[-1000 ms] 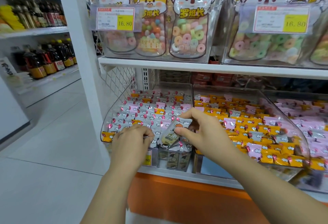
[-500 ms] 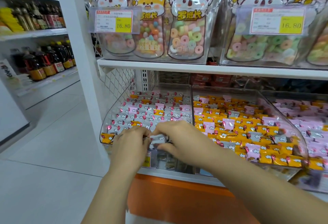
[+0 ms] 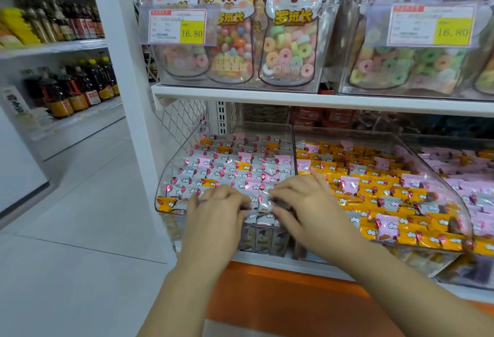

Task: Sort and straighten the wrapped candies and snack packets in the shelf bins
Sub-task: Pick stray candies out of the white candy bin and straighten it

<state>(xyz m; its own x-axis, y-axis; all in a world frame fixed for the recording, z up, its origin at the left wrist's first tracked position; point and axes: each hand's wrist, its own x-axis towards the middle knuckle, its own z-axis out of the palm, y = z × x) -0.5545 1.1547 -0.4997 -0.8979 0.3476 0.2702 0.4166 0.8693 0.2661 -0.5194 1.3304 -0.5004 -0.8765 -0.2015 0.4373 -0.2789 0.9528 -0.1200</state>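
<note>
Packet (image 3: 262, 216) lowered, between left grip (image 3: 216, 219), right grip (image 3: 310, 208)

Two arms in shot now: left arm (image 3: 187, 291) and right arm (image 3: 401, 283), both bare from wrist to the bottom edge of frame. Left hand (image 3: 216, 219) bare, right hand (image 3: 307, 211) bare too (a thin dark line crosses one left finger, possibly a ring, too blurred to call). Slim wrists, smooth forearms.
</note>
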